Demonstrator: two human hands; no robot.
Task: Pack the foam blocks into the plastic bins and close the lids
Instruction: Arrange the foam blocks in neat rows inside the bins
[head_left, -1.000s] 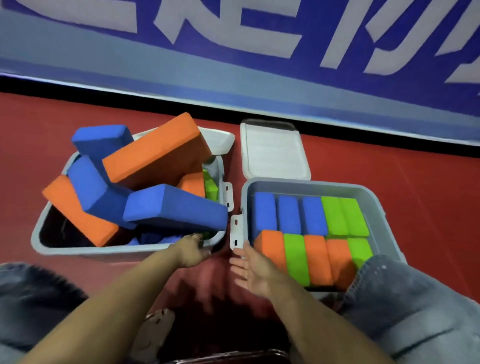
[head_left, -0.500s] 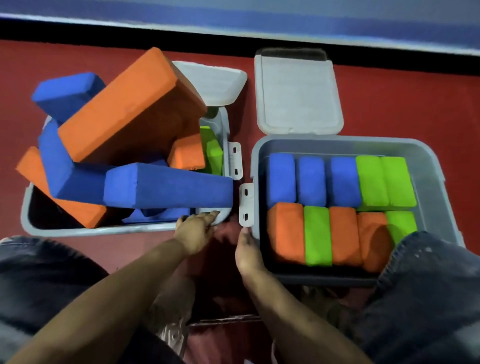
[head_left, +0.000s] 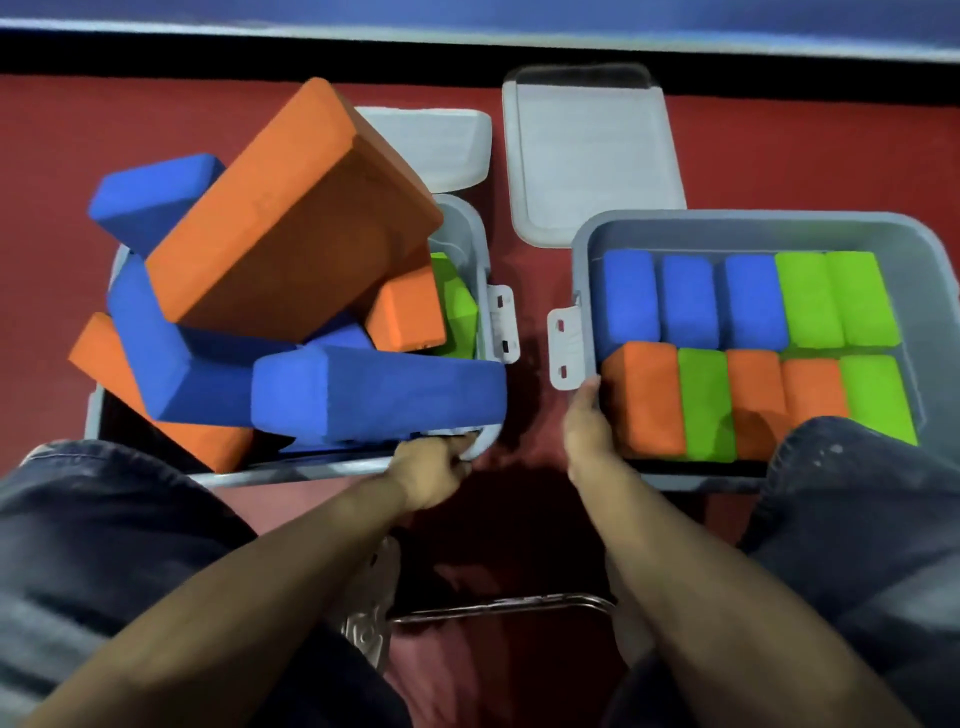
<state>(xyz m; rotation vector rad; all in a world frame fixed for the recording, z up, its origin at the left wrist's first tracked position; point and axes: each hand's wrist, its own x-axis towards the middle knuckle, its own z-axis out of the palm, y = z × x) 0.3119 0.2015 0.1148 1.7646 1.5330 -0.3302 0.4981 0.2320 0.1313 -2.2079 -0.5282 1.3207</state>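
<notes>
Handling: foam blocks look light, soft, squashable; best pinched across short faces | Position: long blue foam block (head_left: 379, 397) overhangs left grey plastic bin (head_left: 475, 244); right grey plastic bin (head_left: 753, 228) packed, hinged lid (head_left: 592, 156) open | Grip: left hand (head_left: 428, 470) curled on left bin corner; right hand (head_left: 587, 431) clasps right bin rim | Writing: none legible

Red floor (head_left: 779, 156) under two grey bins (head_left: 587, 244), lids (head_left: 592, 156) open flat.

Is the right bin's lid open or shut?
Open. The lid lies flat on the floor behind the right bin, and the blocks inside show, packed in two neat rows.
</notes>
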